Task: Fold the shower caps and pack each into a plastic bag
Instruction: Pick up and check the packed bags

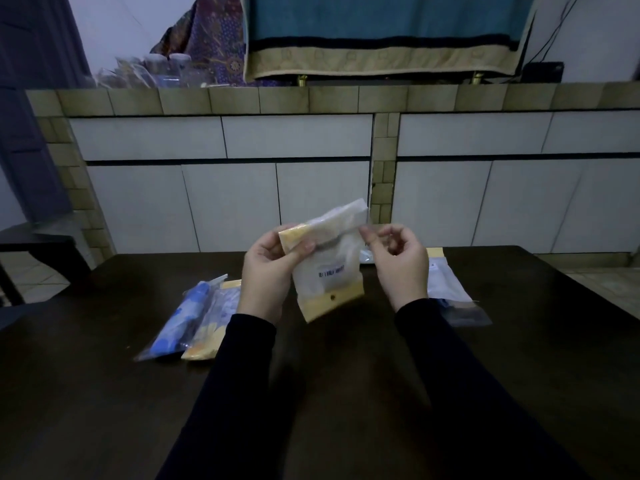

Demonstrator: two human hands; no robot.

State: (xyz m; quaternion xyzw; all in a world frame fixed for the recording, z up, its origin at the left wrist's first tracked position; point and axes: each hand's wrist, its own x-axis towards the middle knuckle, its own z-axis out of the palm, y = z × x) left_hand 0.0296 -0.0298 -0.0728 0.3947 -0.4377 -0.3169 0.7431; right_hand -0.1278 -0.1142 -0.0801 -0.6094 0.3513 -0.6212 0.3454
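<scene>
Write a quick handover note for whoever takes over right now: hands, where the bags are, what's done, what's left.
Left hand grips the held bag above the table, thumb on its yellow top edge.
Right hand pinches the bag's clear flap.
Held bag: looks to have a cap inside, flap not yet shut.
Done, by the look of it: two packed bags lie on the table left of the hands.
More bags lie on the right; contents unclear.
Left: close this flap, set the bag down, then deal with the right-hand ones.
</scene>
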